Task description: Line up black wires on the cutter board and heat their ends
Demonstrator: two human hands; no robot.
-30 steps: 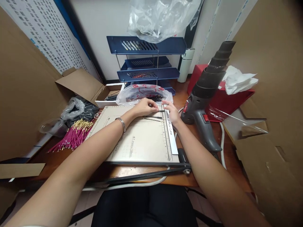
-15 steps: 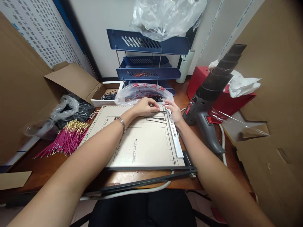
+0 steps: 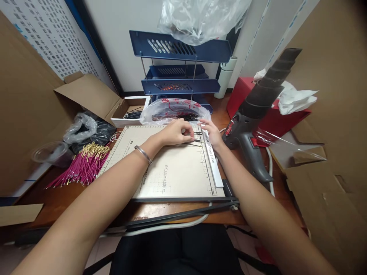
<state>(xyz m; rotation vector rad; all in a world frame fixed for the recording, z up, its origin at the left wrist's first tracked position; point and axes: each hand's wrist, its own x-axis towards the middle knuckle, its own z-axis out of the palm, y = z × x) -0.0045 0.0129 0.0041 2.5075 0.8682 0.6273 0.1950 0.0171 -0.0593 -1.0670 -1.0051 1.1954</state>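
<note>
The paper cutter (image 3: 183,172), a cream board printed with grid lines, lies on the desk. On its far right part are a few thin black strands (image 3: 197,141), perhaps wires or tubes. My left hand (image 3: 177,132), with a metal bangle on the wrist, is closed in a pinch over them, and its fingers hide their left ends. Fingers outstretched, my right hand (image 3: 212,134) rests at the far end of the white edge strip (image 3: 214,168). The cutter's dark blade arm (image 3: 177,217) is swung down along the near side.
Magenta wires with gold ends (image 3: 83,164) are piled left. Behind the board are a clear bag (image 3: 155,114), an open white box (image 3: 117,121) and a blue rack (image 3: 177,87). A heat gun (image 3: 249,130) and red tissue box (image 3: 237,91) stand right.
My left hand has moved slightly nearer over the strands, which now lie partly under its fingers. My right hand stays by the edge strip. The view has shifted a little.
</note>
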